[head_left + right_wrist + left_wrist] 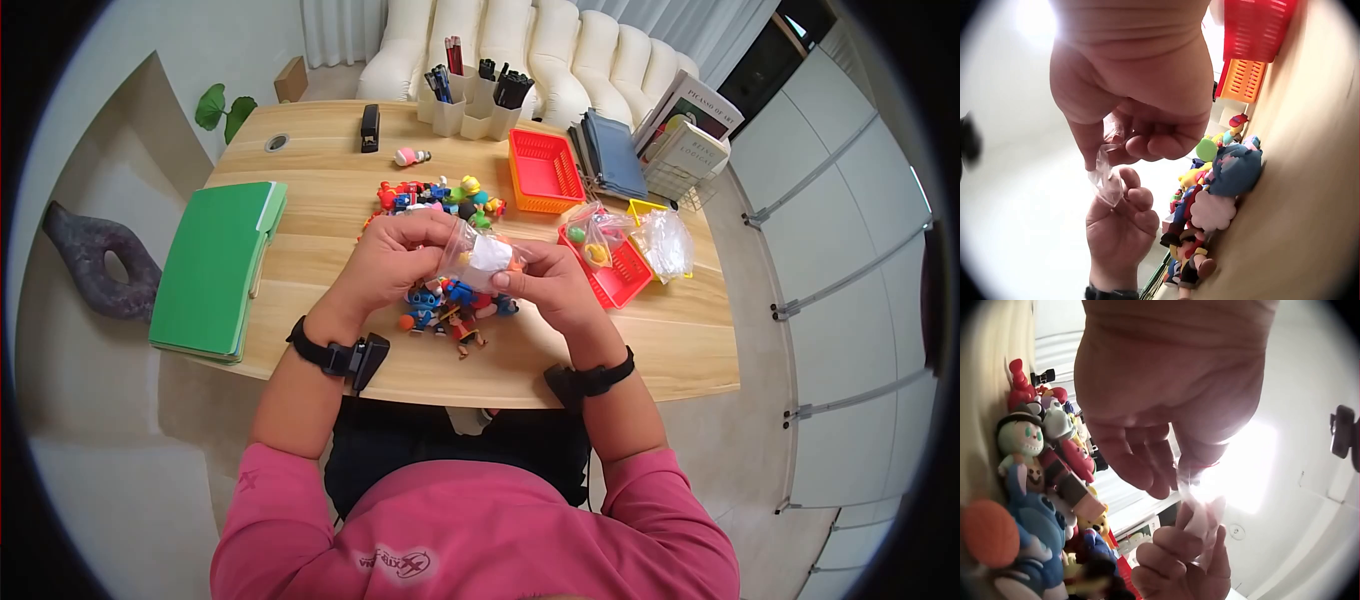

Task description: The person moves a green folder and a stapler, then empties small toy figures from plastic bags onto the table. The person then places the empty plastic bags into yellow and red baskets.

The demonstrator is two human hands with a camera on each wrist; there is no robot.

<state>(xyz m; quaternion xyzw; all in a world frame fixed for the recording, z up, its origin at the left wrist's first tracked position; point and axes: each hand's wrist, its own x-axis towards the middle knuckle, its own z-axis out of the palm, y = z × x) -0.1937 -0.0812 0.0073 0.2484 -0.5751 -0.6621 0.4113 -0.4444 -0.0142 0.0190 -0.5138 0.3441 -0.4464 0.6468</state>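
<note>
Head view: left hand (388, 262) and right hand (545, 285) pinch clear bag (478, 257) between them, above toy pile (455, 305) on bench (320, 215). Red basket (620, 272) just right of right hand; orange basket (543, 170) farther back; green folder (215, 265) at left.
Left wrist view: left hand (1166, 425) pinches bag (1200, 509) top between thumb and fingers; toys (1035, 487) at left.
Right wrist view: right hand (1141, 106) pinches bag (1107, 172); toys (1210, 200) on bench beside.
</note>
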